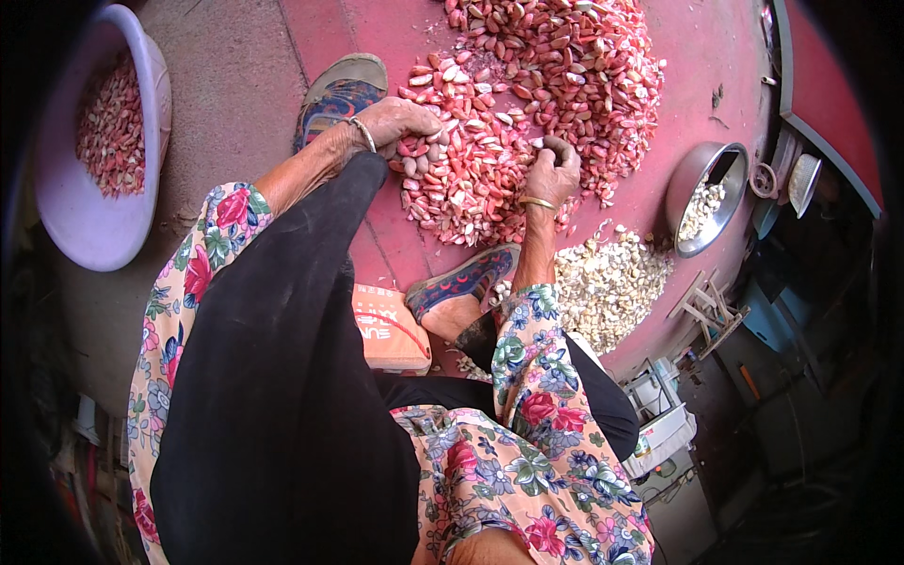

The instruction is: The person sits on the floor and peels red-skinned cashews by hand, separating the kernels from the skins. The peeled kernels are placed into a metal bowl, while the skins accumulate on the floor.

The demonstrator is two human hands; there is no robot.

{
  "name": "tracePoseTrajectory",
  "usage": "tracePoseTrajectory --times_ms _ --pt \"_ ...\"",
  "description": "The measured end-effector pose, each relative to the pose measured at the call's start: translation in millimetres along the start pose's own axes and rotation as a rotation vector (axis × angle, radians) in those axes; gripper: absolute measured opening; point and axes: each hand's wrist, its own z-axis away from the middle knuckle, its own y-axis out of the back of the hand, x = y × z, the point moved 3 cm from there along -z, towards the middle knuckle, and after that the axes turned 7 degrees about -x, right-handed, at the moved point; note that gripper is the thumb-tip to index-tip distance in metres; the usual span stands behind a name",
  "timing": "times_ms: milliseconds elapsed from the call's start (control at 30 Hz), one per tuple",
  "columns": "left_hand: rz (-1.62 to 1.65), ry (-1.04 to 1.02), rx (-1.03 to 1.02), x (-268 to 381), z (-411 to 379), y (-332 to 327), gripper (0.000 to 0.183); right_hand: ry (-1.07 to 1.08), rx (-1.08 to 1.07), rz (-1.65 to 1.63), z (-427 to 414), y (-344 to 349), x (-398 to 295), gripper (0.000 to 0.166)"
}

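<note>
Heaps of reddish-pink seeds or cloves (466, 191) lie on the red floor between my feet, joined to a larger heap (586, 70) beyond. My left hand (406, 131), with a pale bangle at the wrist, is over the left edge of the nearer heap; its fingers are curled, and whether it grips a piece cannot be told. At the heap's right side my right hand (554, 169), with a gold-coloured bangle, has thumb and forefinger pinched on a small whitish-pink piece (538, 143). A pile of cream-white pieces (611, 289) lies below and to the right of that hand.
A lilac plastic tub (152, 92) holding reddish pieces stands at far left. To the right, a steel bowl (738, 205) contains whitish pieces and a dark object. A small wooden stool (706, 311) is nearby. An orange printed box (395, 339) sits between my legs, beside my shoe (466, 279).
</note>
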Motion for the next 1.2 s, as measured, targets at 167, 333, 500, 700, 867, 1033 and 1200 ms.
tracePoseTrajectory --times_ms 167,333,500,700,867,1033,1200 --pt "-0.019 0.002 0.006 -0.3 -0.8 0.7 0.025 -0.088 0.070 -0.088 13.8 8.1 11.2 0.021" --pt "-0.008 0.000 0.008 -0.7 -0.9 0.4 0.025 -0.015 0.014 -0.082 9.9 5.3 -4.5 0.020" --pt "-0.018 0.016 -0.004 0.5 -0.5 -0.1 0.025 -0.009 -0.025 -0.125 4.4 -1.2 -8.2 0.015" --pt "-0.021 -0.008 -0.023 0.3 -1.0 -0.1 0.025 -0.003 -0.058 0.090 13.3 1.2 8.3 0.017" --pt "-0.025 -0.016 -0.027 0.3 -1.1 0.6 0.025 -0.064 -0.038 0.041 15.1 6.2 5.8 0.023" --pt "-0.014 -0.001 0.006 0.1 -0.5 0.8 0.024 -0.193 -0.071 0.133 2.0 -1.3 -9.3 0.032" --pt "-0.026 0.007 -0.016 -0.8 -2.2 1.2 0.025 -0.144 -0.087 0.205 -7.2 -4.1 -10.8 0.034"
